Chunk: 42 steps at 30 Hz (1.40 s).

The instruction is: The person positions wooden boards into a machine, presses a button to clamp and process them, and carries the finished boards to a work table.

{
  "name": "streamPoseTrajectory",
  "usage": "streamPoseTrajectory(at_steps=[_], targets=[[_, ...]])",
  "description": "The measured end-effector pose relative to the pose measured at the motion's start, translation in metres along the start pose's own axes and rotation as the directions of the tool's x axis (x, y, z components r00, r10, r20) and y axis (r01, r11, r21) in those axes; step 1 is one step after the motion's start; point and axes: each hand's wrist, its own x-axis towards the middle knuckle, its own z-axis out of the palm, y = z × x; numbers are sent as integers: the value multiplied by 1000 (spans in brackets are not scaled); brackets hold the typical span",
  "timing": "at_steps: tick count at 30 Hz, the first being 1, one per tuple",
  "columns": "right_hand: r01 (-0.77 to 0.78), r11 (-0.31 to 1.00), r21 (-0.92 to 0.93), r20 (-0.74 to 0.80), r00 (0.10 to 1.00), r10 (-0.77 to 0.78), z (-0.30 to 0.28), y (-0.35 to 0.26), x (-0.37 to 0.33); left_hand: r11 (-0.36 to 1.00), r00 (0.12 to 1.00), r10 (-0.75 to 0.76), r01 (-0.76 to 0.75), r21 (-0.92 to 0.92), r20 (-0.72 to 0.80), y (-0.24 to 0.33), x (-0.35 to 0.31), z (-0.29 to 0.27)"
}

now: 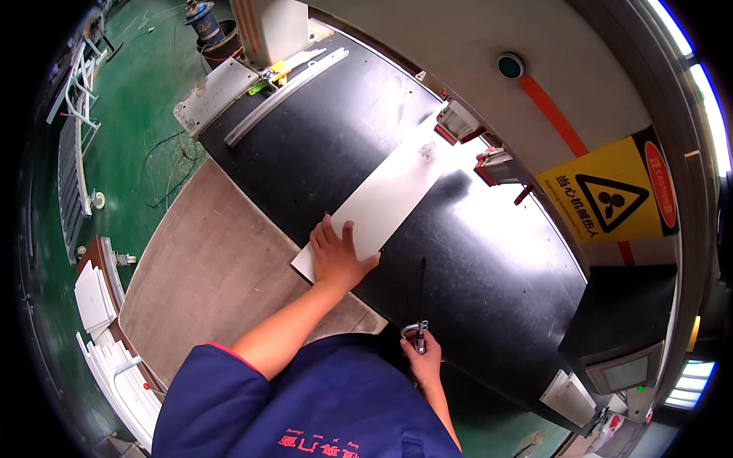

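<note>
A long white flat panel (pixel 385 198) lies slantwise across the black tabletop (pixel 321 137), its near end reaching the table's front edge. My left hand (pixel 336 256) presses flat on that near end, fingers spread and thumb toward the right edge. My right hand (pixel 427 359), lower and to the right, is closed round an air blow gun (pixel 418 330) with a silver body and a long thin dark nozzle. The nozzle points away from me over the black surface, apart from the panel. A small greyish patch (pixel 427 150) shows near the panel's far end.
Red-and-silver clamps (pixel 458 122) stand along the machine's housing (pixel 427 38) past the panel. A pale metal rail (pixel 286 95) and a yellow tool (pixel 279 72) lie far left. A brown board (pixel 206 259) adjoins the table. White panels (pixel 118 382) stand lower left.
</note>
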Motion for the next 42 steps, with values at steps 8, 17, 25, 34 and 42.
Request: streamPoseTrajectory(at_steps=[8,17,25,34,42], targets=[[-81,990,116,-89,992,91,-30,-21,47,999,996,-39,40,-16,79,1,6,-3],[-102,994,-40,-26,995,101,-27,-40,73,999,994,-51,52,-7,101,4,8,-2],[-140,981,-136,-36,990,136,-21,-38,77,999,992,-52,53,-6,111,2,8,-4],[-149,986,-73,-40,988,147,-20,-45,81,999,996,-39,40,-19,83,1,11,-3],[-249,968,36,6,969,249,-20,-44,90,999,996,-49,50,-15,73,2,12,-2]])
